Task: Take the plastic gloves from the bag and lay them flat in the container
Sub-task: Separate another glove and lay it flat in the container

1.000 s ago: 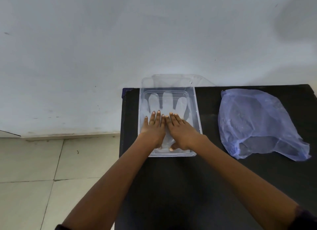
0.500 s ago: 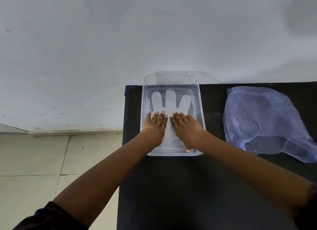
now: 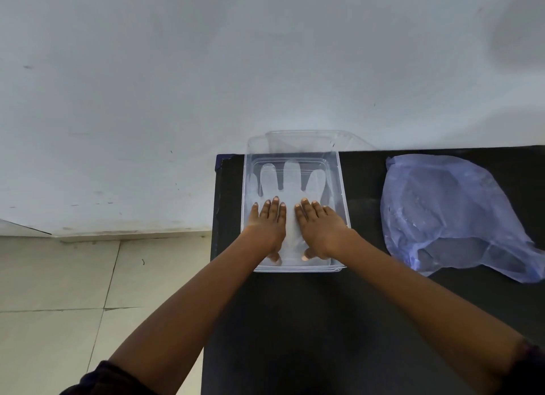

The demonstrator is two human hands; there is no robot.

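i have my left hand (image 3: pixel 267 225) and right hand (image 3: pixel 320 226) spread open, palms pressing the flimsy, clingy plastic glove (image 3: pixel 290 185) flat inside the clear container (image 3: pixel 339 182); i'd lift it by the cuff.

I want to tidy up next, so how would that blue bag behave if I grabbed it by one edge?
The blue bag looks thin and crumpled, so it would likely hang limp and fold rather than hold shape. It lies nearly flat on the black table, so it probably holds little and lifts easily. Its glossy film may slip between fingers.
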